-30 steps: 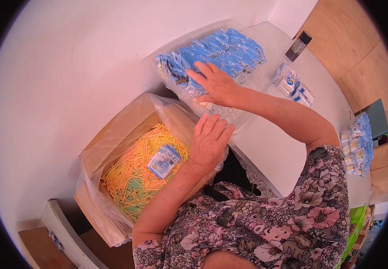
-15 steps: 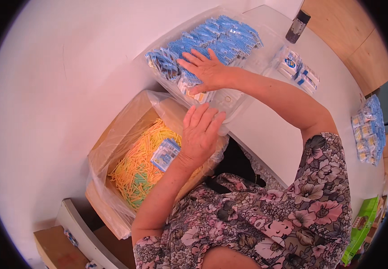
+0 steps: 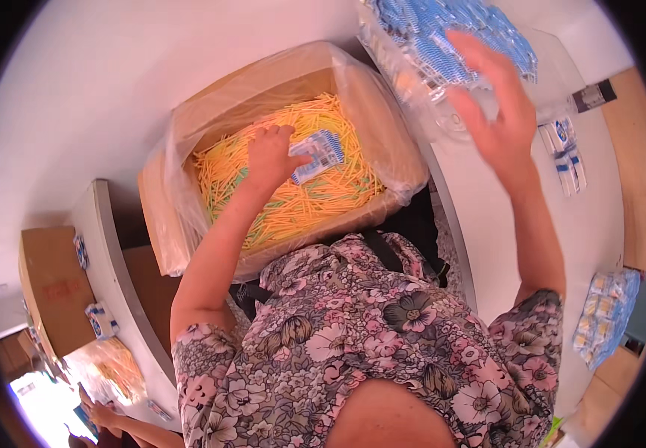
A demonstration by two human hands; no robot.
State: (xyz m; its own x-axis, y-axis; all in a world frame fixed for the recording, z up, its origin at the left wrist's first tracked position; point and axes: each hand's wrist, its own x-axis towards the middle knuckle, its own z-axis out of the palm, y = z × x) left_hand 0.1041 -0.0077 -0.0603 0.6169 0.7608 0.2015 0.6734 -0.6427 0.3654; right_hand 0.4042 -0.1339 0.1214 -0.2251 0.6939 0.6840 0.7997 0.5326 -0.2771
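My left hand [image 3: 269, 158] hovers over a plastic-lined cardboard box [image 3: 181, 142] full of thin yellow, orange and green sticks [image 3: 315, 201]. Its fingers curl a little, with the thumb apart and stretched toward a blue-and-white packet [image 3: 319, 155] on top of the sticks. Whether the thumb touches the packet I cannot tell. To the right, my right hand [image 3: 498, 112] is raised and blurred, with thumb and fingers spread and nothing between them. It is in front of a clear plastic tub [image 3: 442, 119] holding many blue-striped packets [image 3: 442, 37].
Small white-and-blue packs [image 3: 565, 153] lie on the white table [image 3: 479, 201] at the right, near a dark cylindrical container [image 3: 594, 96]. Farther along is a bagged bundle of packets [image 3: 605, 313]. At lower left are a closed carton [image 3: 58, 291] and another person's hand [image 3: 100, 414].
The view has swung toward the box. My left hand has moved from the box's edge to above the sticks, beside the packet. My right hand has lifted off the packets in the tub.
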